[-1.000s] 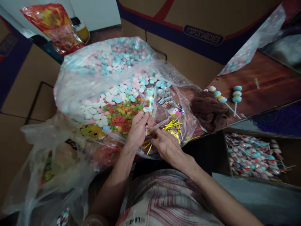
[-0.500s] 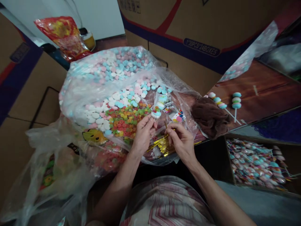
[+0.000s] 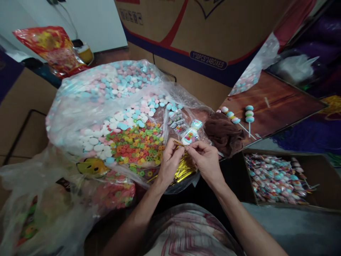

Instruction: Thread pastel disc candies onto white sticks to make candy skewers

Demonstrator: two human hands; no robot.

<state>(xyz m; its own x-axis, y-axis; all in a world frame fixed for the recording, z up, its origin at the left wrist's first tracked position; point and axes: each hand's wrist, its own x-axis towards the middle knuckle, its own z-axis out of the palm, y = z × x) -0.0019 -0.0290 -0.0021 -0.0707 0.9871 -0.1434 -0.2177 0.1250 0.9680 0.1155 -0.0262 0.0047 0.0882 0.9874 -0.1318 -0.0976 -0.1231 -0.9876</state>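
A candy lollipop [image 3: 190, 133] of stacked marshmallows and gummy rings, in a clear wrapper, points away from me above my fingertips. At its lower end my left hand [image 3: 171, 160] and my right hand [image 3: 207, 160] meet, both closed in a pinch. Between them runs a gold twist tie [image 3: 178, 143], its end sticking out over the left fingers. The lollipop's stick is hidden by my fingers. Just under my hands lies a pile of gold twist ties [image 3: 185, 170]. Printed wrappers [image 3: 176, 122] rest beyond the left hand.
An open plastic bag holds pastel marshmallows [image 3: 117, 122] and gummy rings [image 3: 138, 145]. Right of it are a brown cloth [image 3: 225, 133] and unwrapped candy skewers [image 3: 249, 114]. A carton [image 3: 323, 177] with many wrapped lollipops stands lower right. Large cardboard boxes [image 3: 170, 28] close off the back.
My right hand has brought the gold twist tie to the lollipop's lower end, and both hands now meet there. The lollipop has tilted to the right. The camera view has shifted right.
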